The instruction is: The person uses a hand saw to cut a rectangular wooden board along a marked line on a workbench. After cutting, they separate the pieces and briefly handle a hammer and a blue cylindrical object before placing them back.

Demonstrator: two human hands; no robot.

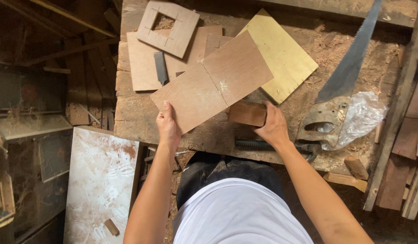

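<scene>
Far left, below the workbench (132,119): white board (100,180), dusted reddish. On the bench top, pale sheets bearing a dark flat tool (161,67) and a square frame with a cut-out (168,27).

Left hand (167,126): closed on the near corner of the brown plywood panel (213,83), thumb flat on top, fingers hidden beneath. Panel lying slantwise across the bench middle, overlapping the pale sheets, marked by a line across its width.

Right hand (273,129): wrapped over a wooden block (248,113), fingers curled together round it, block touching the panel's near edge, seemingly tucked partly under it.

Further right: yellow board (281,54), handsaw (349,68) with blade pointing away, crumpled clear plastic (360,113).

For a sound job, judged from this pose: keep the thumb pressing down so the panel cannot pivot; seat the block squarely beneath the panel, close beside the line; brush sawdust clear for flat contact.
</scene>
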